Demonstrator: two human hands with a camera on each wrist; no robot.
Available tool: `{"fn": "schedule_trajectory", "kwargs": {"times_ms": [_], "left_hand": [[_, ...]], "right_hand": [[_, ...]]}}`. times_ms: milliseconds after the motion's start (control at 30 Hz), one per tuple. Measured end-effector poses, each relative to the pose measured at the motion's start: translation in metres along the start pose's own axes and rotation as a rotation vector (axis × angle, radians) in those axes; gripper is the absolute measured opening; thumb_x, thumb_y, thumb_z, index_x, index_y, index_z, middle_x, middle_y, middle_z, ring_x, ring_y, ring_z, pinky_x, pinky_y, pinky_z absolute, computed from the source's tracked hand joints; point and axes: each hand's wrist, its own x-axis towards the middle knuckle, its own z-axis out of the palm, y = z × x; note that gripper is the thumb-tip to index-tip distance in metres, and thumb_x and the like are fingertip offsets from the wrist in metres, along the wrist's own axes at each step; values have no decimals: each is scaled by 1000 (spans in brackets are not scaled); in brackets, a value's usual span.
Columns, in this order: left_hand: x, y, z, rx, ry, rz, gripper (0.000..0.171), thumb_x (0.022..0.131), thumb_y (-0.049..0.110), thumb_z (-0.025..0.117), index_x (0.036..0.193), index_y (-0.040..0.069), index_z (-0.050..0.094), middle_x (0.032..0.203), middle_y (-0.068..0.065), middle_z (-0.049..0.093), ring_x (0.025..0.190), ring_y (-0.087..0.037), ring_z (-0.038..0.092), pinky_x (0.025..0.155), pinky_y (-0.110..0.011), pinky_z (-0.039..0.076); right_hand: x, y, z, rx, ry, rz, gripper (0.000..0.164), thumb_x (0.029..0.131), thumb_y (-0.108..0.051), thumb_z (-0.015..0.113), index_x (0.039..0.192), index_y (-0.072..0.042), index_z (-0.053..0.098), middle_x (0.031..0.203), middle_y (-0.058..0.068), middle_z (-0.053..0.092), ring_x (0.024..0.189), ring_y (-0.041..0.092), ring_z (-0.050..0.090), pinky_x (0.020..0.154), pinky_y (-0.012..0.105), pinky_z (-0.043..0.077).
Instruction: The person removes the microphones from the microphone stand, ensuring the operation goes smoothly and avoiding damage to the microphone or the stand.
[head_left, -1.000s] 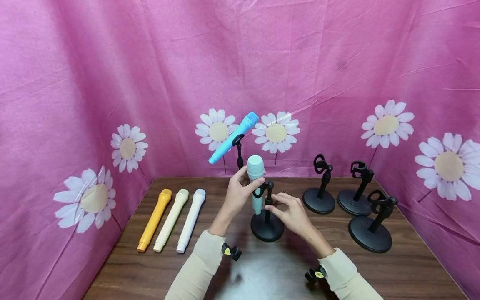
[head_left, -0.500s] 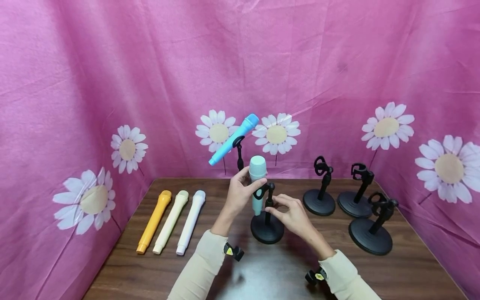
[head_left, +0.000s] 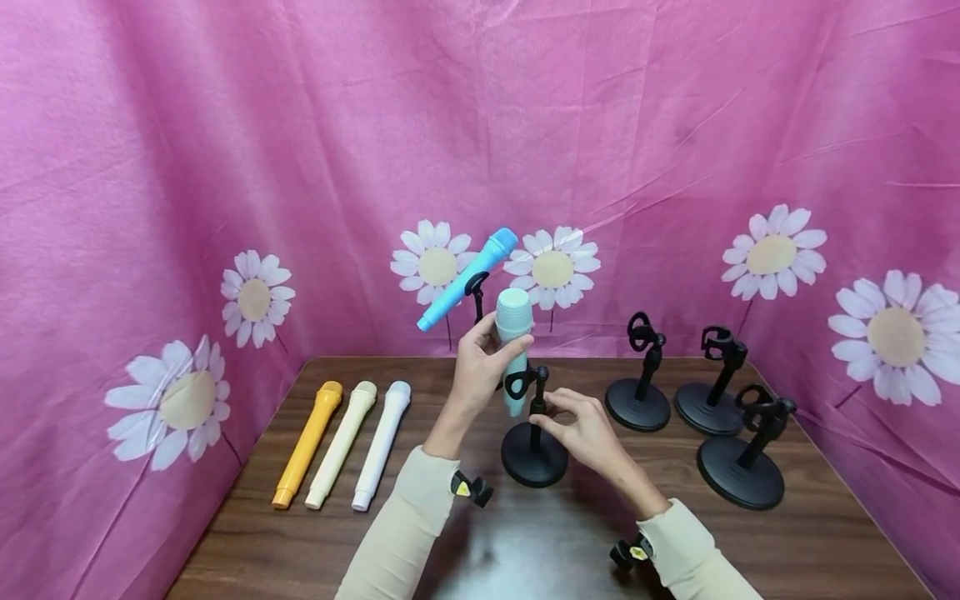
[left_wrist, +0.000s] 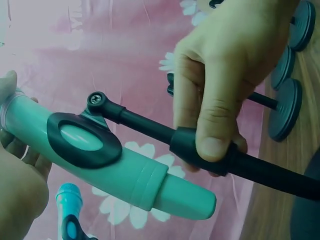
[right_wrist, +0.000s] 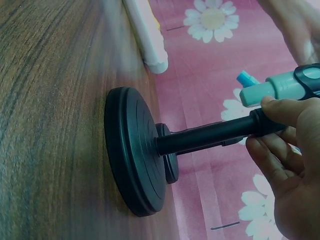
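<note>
Left grip (head_left: 476, 368) holds the mint microphone (head_left: 514, 315), right grip (head_left: 583, 425) pinching a black stand (head_left: 534, 463).

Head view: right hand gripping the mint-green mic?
No, the right hand pinches the middle black microphone stand, while the left hand grips the mint-green microphone.

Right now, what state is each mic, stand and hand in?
Mint microphone: held at clip; seating unclear
Left hand: gripping mint microphone
Right hand: pinching middle stand
Middle stand: upright
Blue microphone: clipped, tilted
Rear stand: partly hidden
Orange microphone: lying flat
Cream microphone: lying flat
White microphone: lying flat
Three rightmost stands: upright
</note>
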Motion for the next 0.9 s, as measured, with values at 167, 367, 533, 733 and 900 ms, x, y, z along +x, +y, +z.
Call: {"fn": "schedule_trajectory", "kwargs": {"times_ms": [167,367,533,733,900], "left_hand": [[5,4,4,-53,-4,24,38,100,8,75,136,2,65,120,-27,75,103,-9,75,98,-29,58],[13,9,7,-119,-3,82,37,101,9,73,134,-3,62,105,-28,75,91,-11,78,95,-35,63],[18,14,10,-118,24,112,38,102,16,74,133,-1,63,100,-13,78,87,-18,78,90,-32,62],[28,21,13,-190,33,172,44,102,22,75,133,-5,62,96,6,77,84,-13,76,85,-30,63],[38,26,17,-256,48,229,56,99,36,79,130,-7,61,95,5,76,80,-14,74,79,-30,63]], "right_hand": [[0,0,0,18,-11,6,27,83,-5,91,109,0,82,93,3,76,83,18,79,71,46,65],[0,-1,1,33,-9,-2,28,83,-4,91,109,0,82,94,3,76,83,18,79,71,42,66],[-1,-2,1,65,-21,19,25,86,-4,88,109,0,82,95,3,77,85,17,79,71,39,66],[0,-3,2,58,-15,15,22,87,-4,88,108,-4,83,95,2,78,86,14,78,72,38,66],[0,-2,0,42,-14,35,24,86,-6,88,109,-3,83,96,1,78,87,11,76,72,40,66]]}}
